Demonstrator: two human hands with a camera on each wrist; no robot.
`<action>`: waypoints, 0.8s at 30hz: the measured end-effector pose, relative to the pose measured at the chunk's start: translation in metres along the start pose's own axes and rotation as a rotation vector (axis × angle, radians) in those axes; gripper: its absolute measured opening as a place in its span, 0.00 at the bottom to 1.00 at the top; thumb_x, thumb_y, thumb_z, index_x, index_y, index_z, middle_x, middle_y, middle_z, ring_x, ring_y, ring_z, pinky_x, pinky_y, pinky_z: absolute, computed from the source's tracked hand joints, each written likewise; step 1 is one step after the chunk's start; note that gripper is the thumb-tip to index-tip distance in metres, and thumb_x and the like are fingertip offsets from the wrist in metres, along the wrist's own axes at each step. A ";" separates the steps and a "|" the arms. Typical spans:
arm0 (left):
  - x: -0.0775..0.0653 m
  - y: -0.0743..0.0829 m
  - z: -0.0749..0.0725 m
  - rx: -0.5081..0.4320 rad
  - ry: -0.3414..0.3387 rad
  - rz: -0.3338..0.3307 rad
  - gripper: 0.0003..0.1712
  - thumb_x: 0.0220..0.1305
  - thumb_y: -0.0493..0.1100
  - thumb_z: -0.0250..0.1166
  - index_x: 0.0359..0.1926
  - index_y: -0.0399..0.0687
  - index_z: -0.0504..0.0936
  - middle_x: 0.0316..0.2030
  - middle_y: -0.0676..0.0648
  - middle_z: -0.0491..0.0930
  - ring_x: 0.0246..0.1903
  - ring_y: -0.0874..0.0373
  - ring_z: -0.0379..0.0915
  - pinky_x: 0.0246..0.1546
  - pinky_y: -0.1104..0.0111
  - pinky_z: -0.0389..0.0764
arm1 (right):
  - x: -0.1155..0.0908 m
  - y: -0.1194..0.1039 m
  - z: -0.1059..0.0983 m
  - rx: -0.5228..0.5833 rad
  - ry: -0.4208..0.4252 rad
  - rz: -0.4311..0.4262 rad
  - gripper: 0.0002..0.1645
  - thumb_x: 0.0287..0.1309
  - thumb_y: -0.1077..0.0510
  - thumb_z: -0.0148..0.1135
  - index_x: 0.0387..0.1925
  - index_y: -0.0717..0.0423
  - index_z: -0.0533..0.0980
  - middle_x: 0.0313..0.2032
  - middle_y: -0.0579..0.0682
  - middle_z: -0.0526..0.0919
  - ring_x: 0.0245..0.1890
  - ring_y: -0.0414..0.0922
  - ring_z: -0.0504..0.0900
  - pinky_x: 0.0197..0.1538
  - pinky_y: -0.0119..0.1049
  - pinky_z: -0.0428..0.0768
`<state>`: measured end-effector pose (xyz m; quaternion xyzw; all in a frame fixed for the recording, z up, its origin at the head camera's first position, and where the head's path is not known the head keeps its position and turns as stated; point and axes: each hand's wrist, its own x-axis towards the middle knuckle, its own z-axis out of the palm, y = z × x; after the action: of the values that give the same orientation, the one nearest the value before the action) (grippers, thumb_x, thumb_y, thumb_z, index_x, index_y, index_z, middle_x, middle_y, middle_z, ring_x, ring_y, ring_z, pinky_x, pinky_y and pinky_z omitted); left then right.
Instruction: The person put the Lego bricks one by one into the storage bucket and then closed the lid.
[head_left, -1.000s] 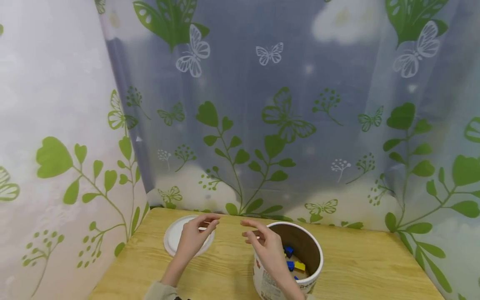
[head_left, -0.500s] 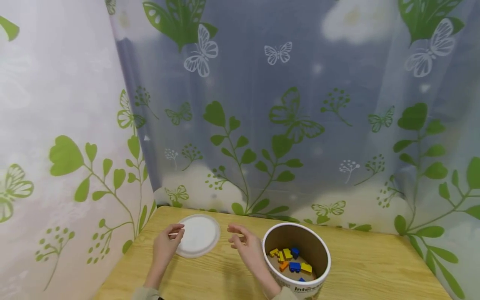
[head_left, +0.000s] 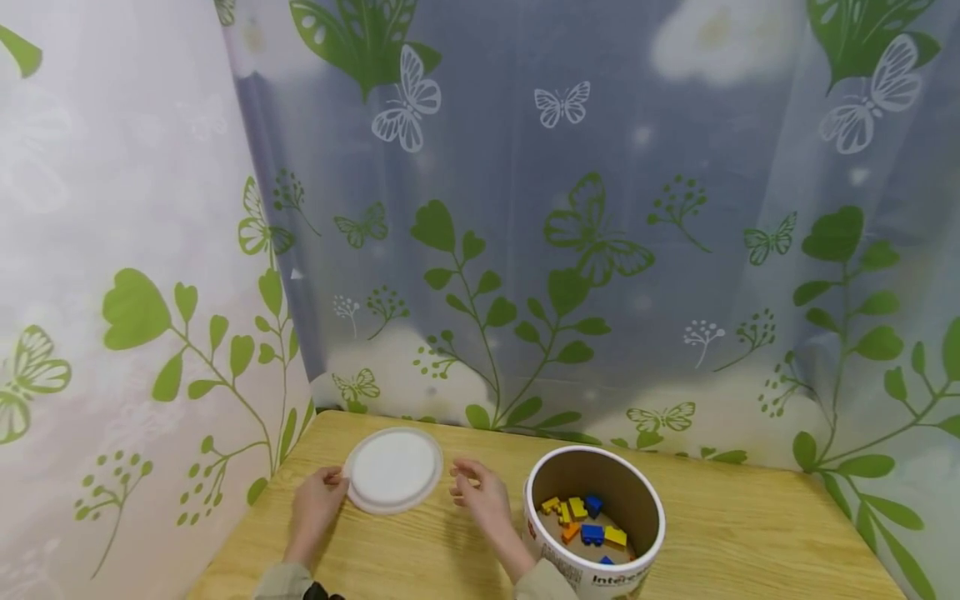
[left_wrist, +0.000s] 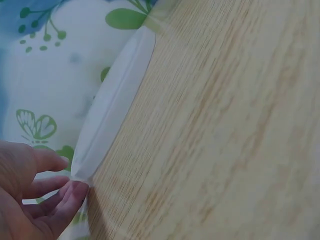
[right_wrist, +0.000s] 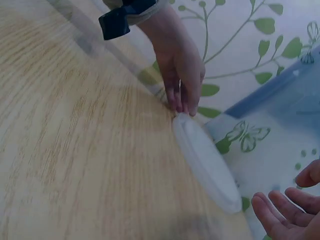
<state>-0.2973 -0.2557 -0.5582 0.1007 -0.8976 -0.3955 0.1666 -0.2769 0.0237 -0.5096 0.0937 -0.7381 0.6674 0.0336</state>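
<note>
A round white plastic lid [head_left: 396, 469] lies flat on the wooden table. My left hand [head_left: 317, 505] is at the lid's left edge, its fingertips touching the rim in the left wrist view, where the thumb [left_wrist: 52, 161] stands apart from the fingers. On the lid's other side, my right hand [head_left: 483, 500] hovers above the table with loosely bent fingers, holding nothing. Right of that hand stands a white cylindrical tub [head_left: 651, 557] without a cover. Several yellow, blue and orange toy building blocks [head_left: 592, 534] lie on its bottom.
The wooden table [head_left: 750, 533] ends at a patterned curtain [head_left: 480, 208] with leaves and butterflies behind it, and another pale patterned sheet [head_left: 150, 208] on the left. The tub's near wall is close to my right forearm.
My left hand has moved left and down, from over the lid to its left edge. The right hand has moved left, away from the tub, uncovering the blocks. The head view has shifted slightly.
</note>
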 end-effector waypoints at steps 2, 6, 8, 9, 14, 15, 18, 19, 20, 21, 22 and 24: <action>0.002 -0.001 0.001 0.015 0.003 -0.008 0.18 0.65 0.36 0.64 0.50 0.23 0.81 0.39 0.33 0.85 0.42 0.37 0.82 0.46 0.48 0.80 | 0.003 0.009 0.002 0.008 0.013 0.029 0.19 0.67 0.69 0.54 0.56 0.78 0.75 0.47 0.71 0.83 0.38 0.61 0.87 0.40 0.43 0.89; 0.004 -0.001 0.003 0.049 0.001 -0.017 0.16 0.63 0.35 0.65 0.48 0.25 0.83 0.38 0.35 0.86 0.41 0.38 0.82 0.45 0.47 0.81 | 0.008 0.026 0.004 0.021 0.034 0.103 0.20 0.68 0.68 0.53 0.57 0.78 0.74 0.46 0.69 0.83 0.35 0.56 0.87 0.40 0.45 0.89; 0.005 -0.001 0.004 0.056 0.001 -0.009 0.16 0.62 0.35 0.65 0.47 0.26 0.84 0.37 0.35 0.86 0.40 0.38 0.82 0.44 0.48 0.81 | 0.009 0.032 0.005 0.025 0.043 0.129 0.20 0.67 0.68 0.52 0.57 0.77 0.75 0.47 0.68 0.83 0.34 0.53 0.87 0.39 0.43 0.89; 0.005 -0.001 0.005 0.059 0.002 -0.005 0.15 0.62 0.35 0.66 0.47 0.27 0.84 0.36 0.36 0.86 0.40 0.39 0.82 0.44 0.48 0.81 | 0.010 0.034 0.006 0.030 0.048 0.138 0.21 0.67 0.68 0.52 0.57 0.77 0.75 0.47 0.68 0.83 0.34 0.52 0.87 0.39 0.43 0.89; 0.005 -0.002 0.006 0.059 0.014 0.005 0.14 0.62 0.35 0.67 0.46 0.27 0.85 0.35 0.37 0.86 0.38 0.40 0.82 0.42 0.50 0.81 | 0.013 0.040 0.007 0.070 0.054 0.171 0.20 0.69 0.68 0.52 0.58 0.77 0.74 0.48 0.70 0.82 0.34 0.50 0.87 0.40 0.41 0.88; 0.005 -0.002 0.006 0.055 0.014 0.001 0.14 0.61 0.35 0.67 0.46 0.27 0.85 0.34 0.38 0.86 0.38 0.41 0.82 0.42 0.50 0.81 | 0.013 0.041 0.007 0.075 0.053 0.177 0.20 0.70 0.67 0.52 0.58 0.78 0.74 0.49 0.71 0.81 0.34 0.51 0.87 0.40 0.41 0.88; 0.004 -0.002 0.005 0.045 0.007 0.001 0.15 0.61 0.34 0.68 0.46 0.27 0.84 0.34 0.37 0.87 0.39 0.40 0.83 0.42 0.50 0.81 | 0.012 0.038 0.007 0.073 0.050 0.190 0.21 0.71 0.67 0.52 0.59 0.79 0.73 0.49 0.72 0.80 0.35 0.53 0.87 0.42 0.42 0.88; 0.003 -0.001 0.005 0.042 0.005 0.000 0.15 0.60 0.34 0.68 0.46 0.27 0.84 0.34 0.37 0.87 0.39 0.40 0.83 0.42 0.50 0.81 | 0.012 0.038 0.007 0.072 0.054 0.191 0.20 0.71 0.67 0.52 0.59 0.79 0.73 0.50 0.72 0.80 0.35 0.53 0.87 0.42 0.42 0.88; 0.003 -0.001 0.005 0.040 0.003 0.000 0.15 0.60 0.34 0.68 0.46 0.27 0.85 0.34 0.37 0.87 0.38 0.40 0.83 0.42 0.51 0.81 | 0.011 0.038 0.007 0.070 0.057 0.189 0.20 0.71 0.67 0.52 0.58 0.79 0.73 0.49 0.71 0.81 0.35 0.53 0.87 0.41 0.41 0.88; 0.002 -0.001 0.004 0.038 0.001 0.002 0.15 0.60 0.34 0.68 0.46 0.26 0.85 0.34 0.37 0.87 0.38 0.40 0.83 0.42 0.51 0.81 | 0.010 0.038 0.007 0.072 0.059 0.191 0.20 0.71 0.67 0.52 0.58 0.78 0.74 0.49 0.71 0.81 0.35 0.52 0.87 0.41 0.41 0.88; 0.002 0.000 0.004 0.039 -0.001 0.002 0.15 0.59 0.34 0.68 0.46 0.27 0.85 0.34 0.37 0.87 0.38 0.41 0.83 0.42 0.52 0.81 | 0.010 0.038 0.006 0.074 0.059 0.191 0.20 0.71 0.67 0.52 0.58 0.78 0.74 0.49 0.70 0.82 0.35 0.51 0.87 0.41 0.39 0.88; 0.001 -0.001 0.004 0.032 -0.010 -0.006 0.15 0.59 0.33 0.69 0.46 0.27 0.85 0.34 0.38 0.87 0.37 0.44 0.83 0.40 0.56 0.81 | 0.010 0.044 0.005 0.083 0.050 0.170 0.20 0.71 0.66 0.52 0.57 0.77 0.75 0.47 0.68 0.83 0.34 0.49 0.87 0.39 0.37 0.88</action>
<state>-0.2997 -0.2538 -0.5608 0.1041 -0.9043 -0.3822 0.1592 -0.2947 0.0218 -0.5510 0.0153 -0.7139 0.7000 -0.0084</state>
